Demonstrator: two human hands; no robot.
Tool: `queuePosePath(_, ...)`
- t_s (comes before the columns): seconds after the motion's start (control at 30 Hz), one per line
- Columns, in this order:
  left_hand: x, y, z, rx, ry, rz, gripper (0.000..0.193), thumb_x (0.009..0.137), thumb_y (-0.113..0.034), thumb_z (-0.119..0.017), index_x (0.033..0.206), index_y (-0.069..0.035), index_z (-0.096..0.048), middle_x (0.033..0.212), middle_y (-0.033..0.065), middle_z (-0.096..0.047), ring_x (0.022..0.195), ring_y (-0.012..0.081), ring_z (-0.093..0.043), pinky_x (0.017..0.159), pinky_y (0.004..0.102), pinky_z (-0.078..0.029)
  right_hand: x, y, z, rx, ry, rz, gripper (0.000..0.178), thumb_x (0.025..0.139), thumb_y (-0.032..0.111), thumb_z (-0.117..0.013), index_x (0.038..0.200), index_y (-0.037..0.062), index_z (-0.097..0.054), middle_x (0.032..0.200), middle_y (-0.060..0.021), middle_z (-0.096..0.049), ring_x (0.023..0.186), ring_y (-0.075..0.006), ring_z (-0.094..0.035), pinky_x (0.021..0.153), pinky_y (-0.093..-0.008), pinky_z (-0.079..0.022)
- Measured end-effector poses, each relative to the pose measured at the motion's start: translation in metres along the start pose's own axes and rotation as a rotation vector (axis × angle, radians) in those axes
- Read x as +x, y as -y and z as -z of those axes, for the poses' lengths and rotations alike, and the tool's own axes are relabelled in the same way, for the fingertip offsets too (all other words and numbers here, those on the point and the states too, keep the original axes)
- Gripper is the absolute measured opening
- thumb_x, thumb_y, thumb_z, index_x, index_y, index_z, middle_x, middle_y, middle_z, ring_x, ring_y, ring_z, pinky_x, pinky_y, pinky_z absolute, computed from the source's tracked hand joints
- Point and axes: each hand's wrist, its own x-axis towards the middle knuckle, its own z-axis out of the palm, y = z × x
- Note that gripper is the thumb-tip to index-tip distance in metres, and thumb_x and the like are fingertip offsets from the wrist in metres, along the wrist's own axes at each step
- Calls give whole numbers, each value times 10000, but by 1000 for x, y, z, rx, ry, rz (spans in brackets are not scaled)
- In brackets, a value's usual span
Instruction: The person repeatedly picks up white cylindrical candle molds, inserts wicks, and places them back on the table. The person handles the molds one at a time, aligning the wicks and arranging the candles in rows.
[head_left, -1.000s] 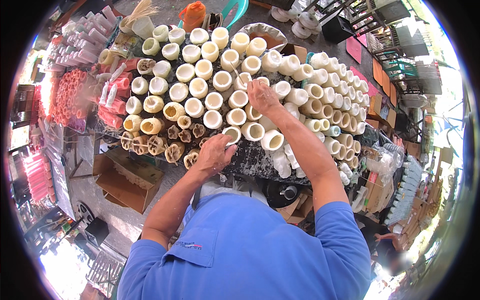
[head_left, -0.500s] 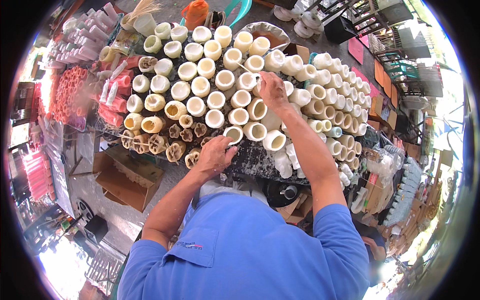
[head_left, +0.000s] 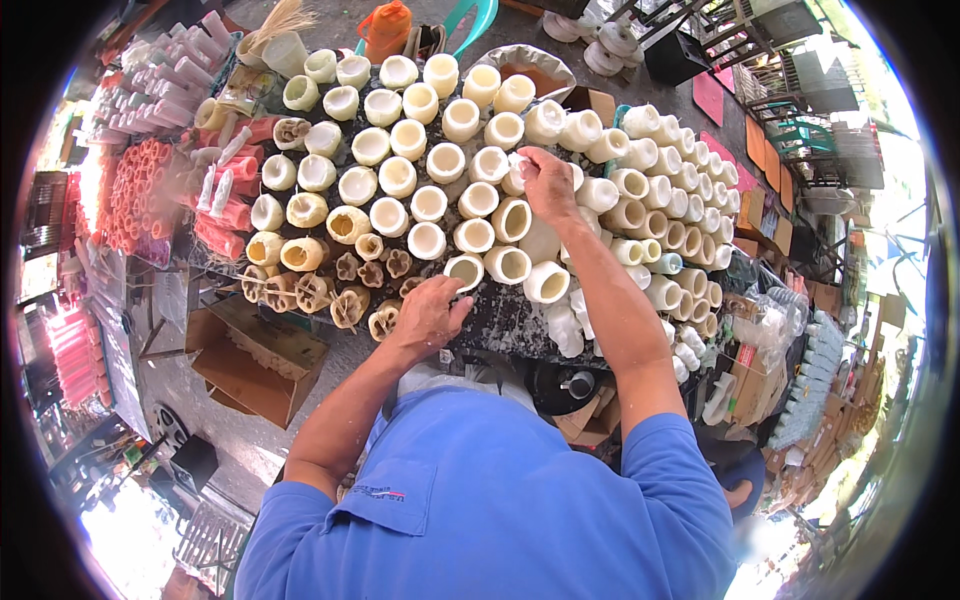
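Rows of hollow, cream-white wax-like cups (head_left: 445,162) cover a dark table in front of me. My left hand (head_left: 430,316) rests low at the near edge, its fingertips against the side of a cup (head_left: 464,272) and its thumb apart from the fingers. Farther right, my right hand (head_left: 548,187) reaches in among the cups with its fingers drawn together. At its fingertips shows a small white piece (head_left: 517,170), partly hidden by the hand; I cannot make out what it is.
Brown flower-shaped hollow pieces (head_left: 349,305) lie at the near left edge. Pink tubes (head_left: 150,190) are stacked at far left. More cups lie sideways in a pile (head_left: 665,190) on the right. An open cardboard box (head_left: 255,360) stands below left, and a lined sack (head_left: 535,65) behind.
The thin pale stick by my right fingertips no longer shows, and the right hand has shifted slightly. My left hand has stayed beside the same cup.
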Motion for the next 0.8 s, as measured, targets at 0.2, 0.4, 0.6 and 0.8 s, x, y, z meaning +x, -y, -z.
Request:
queuePosePath(0.2, -3, 3, 0, -9, -10, -6, 315, 956, -227, -740, 1162, 10, -717, 1072, 194, -721, 997, 407, -700, 884, 484, -556, 7, 2, -14, -157, 35, 358, 208, 942, -15, -651, 1116, 30, -757, 1078, -185, -755, 1008, -381, -728, 902, -454, -576)
queuePosePath(0.4, -7, 5, 2, -21, -11, 18, 316, 953, -214, -742, 1171, 12, -711, 1067, 197, -717, 1014, 408, -693, 896, 486, -550, 21, -1, -24, -250, 71, 549, 265, 884, -49, -643, 1123, 56, -689, 1039, -183, -732, 1034, -397, -698, 883, -478, -576)
queuePosePath(0.6, -11, 8, 6, -15, -12, 28, 311, 952, -212, -743, 1164, 14, -710, 1068, 191, -717, 1022, 400, -692, 902, 480, -548, 30, -5, -24, -318, 129, 504, 167, 911, -15, -646, 1042, 50, -728, 1010, -167, -729, 991, -395, -695, 873, -485, -566)
queuePosePath(0.8, -12, 8, 8, -29, -11, 39, 313, 952, -218, -746, 1165, 8, -710, 1069, 182, -716, 1023, 392, -694, 900, 477, -550, 30, 1, -20, -395, 171, 506, 206, 922, 2, -637, 1090, 54, -744, 1008, -160, -726, 1002, -396, -683, 899, -489, -560)
